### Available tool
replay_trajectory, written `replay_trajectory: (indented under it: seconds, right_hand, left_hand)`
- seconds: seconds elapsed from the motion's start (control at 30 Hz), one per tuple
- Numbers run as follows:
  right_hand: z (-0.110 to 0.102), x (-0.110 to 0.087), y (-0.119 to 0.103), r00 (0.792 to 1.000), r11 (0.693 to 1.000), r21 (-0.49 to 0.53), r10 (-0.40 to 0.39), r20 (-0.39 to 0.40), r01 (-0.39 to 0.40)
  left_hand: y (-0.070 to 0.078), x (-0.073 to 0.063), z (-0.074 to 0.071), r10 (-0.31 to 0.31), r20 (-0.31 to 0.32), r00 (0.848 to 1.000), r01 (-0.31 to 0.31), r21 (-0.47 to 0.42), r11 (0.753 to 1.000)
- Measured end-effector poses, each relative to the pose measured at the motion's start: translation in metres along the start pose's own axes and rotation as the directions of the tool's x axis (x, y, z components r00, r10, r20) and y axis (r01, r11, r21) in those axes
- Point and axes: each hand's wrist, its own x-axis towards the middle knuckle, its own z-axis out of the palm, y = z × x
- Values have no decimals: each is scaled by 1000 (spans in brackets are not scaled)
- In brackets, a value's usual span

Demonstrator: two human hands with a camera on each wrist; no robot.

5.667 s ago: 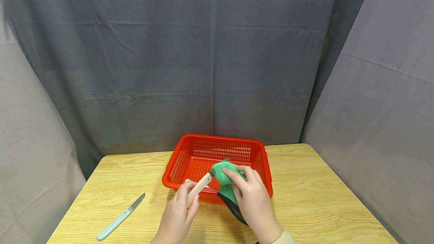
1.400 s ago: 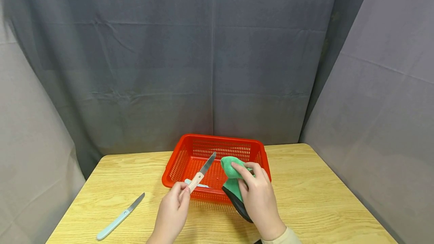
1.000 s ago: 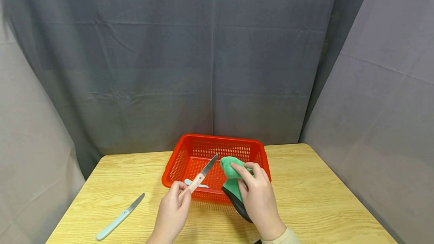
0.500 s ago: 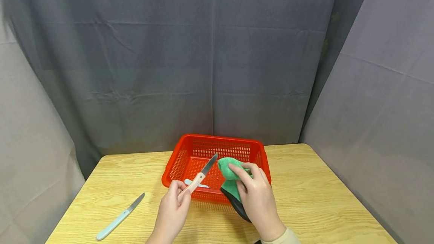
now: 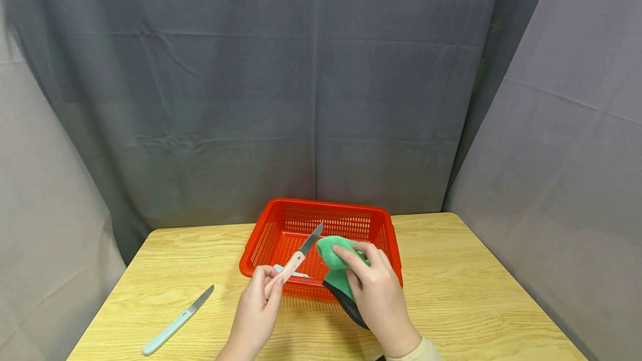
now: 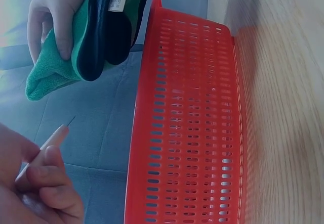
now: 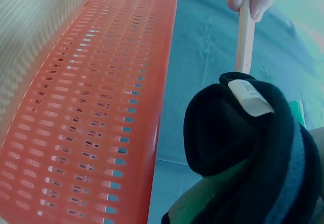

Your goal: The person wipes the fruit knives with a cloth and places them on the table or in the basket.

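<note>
In the head view my left hand (image 5: 254,311) grips the pale handle of a knife (image 5: 292,265) between thumb and fingers. Its bare blade slants up and to the right over the red basket (image 5: 328,204). My right hand (image 5: 377,294) pinches a folded green cloth (image 5: 331,250) with black edging, just right of the blade and apart from it. In the left wrist view the cloth (image 6: 48,77) bends over, a white label on its dark side. The right wrist view shows the knife handle (image 7: 245,39), its blade hidden behind the cloth (image 7: 215,128).
A light blue-handled knife (image 5: 173,327) lies on the wooden table (image 5: 476,294) at the left, blade pointing away. Inside the basket, near its front wall, rests a light blue item (image 5: 300,275). Grey curtains (image 5: 225,99) enclose the back and sides.
Earliest, the cloth was wrapped round the blade; afterwards it stood apart to the right. Over the last second my right hand has moved the cloth left, closer to the blade.
</note>
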Motion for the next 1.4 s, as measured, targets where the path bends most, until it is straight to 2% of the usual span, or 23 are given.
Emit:
replay_trajectory:
  seconds: [0.27,0.67,0.97,1.17,1.4]
  right_hand:
    - [2,-2,0,1000,1000,-1,-9,26,9]
    - [5,-4,-1,996,1000,-10,-5,92,6]
    - [5,-4,1,996,1000,-20,7,85,-6]
    - [7,-4,5,999,1000,-14,5,34,-5]
    - [6,-3,7,998,998,-38,57,17,-57]
  left_hand:
    - [0,0,3,-12,1,1000,12,-45,999]
    - [3,-1,2,0,16,1000,0,-48,999]
    - [4,-3,2,57,26,998,-56,-52,997]
    - [5,-3,-1,72,52,996,-67,-91,994]
    - [6,-4,-2,109,46,993,-103,-113,988]
